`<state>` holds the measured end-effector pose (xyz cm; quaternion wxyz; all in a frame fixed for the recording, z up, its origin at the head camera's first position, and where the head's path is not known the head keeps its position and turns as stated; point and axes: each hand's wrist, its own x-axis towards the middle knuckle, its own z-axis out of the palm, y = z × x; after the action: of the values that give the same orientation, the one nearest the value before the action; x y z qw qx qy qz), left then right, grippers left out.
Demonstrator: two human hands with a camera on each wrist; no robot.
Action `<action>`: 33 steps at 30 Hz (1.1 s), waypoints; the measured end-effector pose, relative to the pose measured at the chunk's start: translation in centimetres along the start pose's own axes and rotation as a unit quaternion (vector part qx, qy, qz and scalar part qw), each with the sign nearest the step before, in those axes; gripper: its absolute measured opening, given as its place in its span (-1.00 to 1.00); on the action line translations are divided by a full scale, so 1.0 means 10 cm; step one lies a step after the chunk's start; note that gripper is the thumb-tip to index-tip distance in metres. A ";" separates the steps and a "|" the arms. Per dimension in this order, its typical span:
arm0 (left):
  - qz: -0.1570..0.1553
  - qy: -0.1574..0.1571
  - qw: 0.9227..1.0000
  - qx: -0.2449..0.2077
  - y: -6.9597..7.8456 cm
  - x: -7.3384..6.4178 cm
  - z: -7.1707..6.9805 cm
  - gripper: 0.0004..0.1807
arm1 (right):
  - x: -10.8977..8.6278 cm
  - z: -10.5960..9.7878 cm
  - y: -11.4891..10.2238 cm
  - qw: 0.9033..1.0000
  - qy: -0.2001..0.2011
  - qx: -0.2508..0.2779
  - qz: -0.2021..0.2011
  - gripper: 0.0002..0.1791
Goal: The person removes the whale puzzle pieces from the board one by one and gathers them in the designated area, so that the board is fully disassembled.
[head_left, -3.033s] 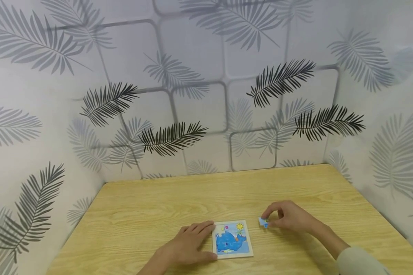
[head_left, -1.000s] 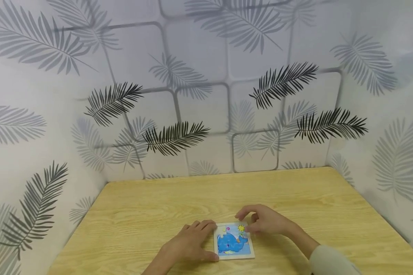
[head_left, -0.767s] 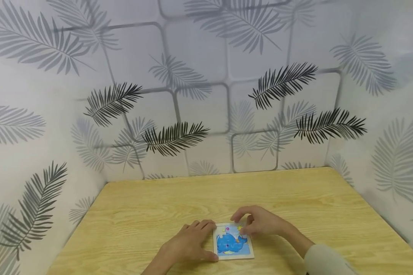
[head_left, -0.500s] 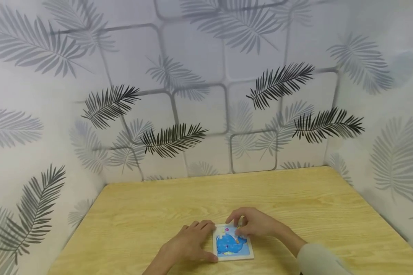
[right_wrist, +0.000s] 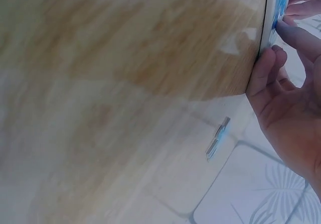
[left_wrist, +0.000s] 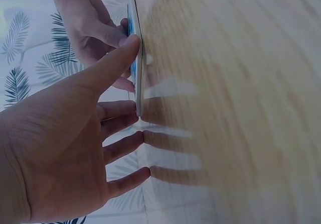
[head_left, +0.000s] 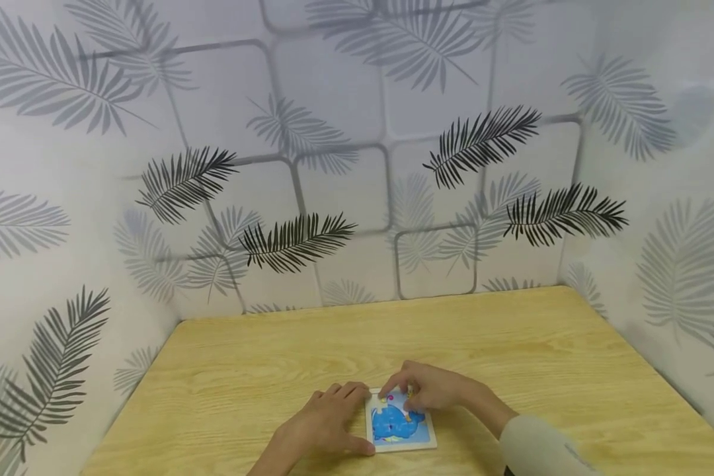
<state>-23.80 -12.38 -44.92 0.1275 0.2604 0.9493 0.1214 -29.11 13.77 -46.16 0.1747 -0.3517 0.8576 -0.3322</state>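
Observation:
A small square jigsaw puzzle point(head_left: 400, 430) with a blue whale picture and white frame lies on the table. My left hand point(head_left: 324, 423) is at its left side, thumb on the near corner and index finger at the far corner. In the left wrist view, the thumb point(left_wrist: 108, 66) presses the frame's edge and the other fingertips touch the tabletop. My right hand point(head_left: 431, 389) reaches over the puzzle's upper part, index finger and thumb touching its face. I see no loose piece between them. The right hand hides the upper right corner.
In the right wrist view, a small light blue piece point(right_wrist: 218, 138) lies on the wood-grain table point(head_left: 262, 350), apart from the puzzle. A wall point(head_left: 345, 198) with a leaf pattern stands behind the table.
Three seconds ago my right hand pinched a light blue puzzle piece right of the puzzle. Since then it has moved left over the puzzle's upper part. My left hand has stayed in place.

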 end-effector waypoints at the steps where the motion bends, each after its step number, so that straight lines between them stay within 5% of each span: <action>1: -0.001 -0.002 1.000 -0.002 0.00 0.00 0.00 -0.10 | 0.00 0.00 -0.01 1.000 -0.002 -0.002 0.001 -0.58; 14: 0.007 0.005 1.000 0.008 -0.03 -0.01 0.01 -0.07 | -0.01 0.03 -0.05 0.998 0.040 -0.031 -0.033 -0.56; 27: 0.004 0.000 1.000 0.010 -0.01 0.00 0.01 -0.09 | 0.01 0.06 -0.05 0.998 0.042 -0.021 -0.029 -0.56; 33: 0.002 0.000 1.000 0.005 -0.01 0.00 0.02 -0.09 | 0.01 0.06 -0.06 0.996 0.049 -0.075 -0.030 -0.56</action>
<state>-23.83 -12.42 -45.11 0.1262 0.2633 0.9493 0.1169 -28.60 13.14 -46.20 0.0957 -0.3727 0.8765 -0.2891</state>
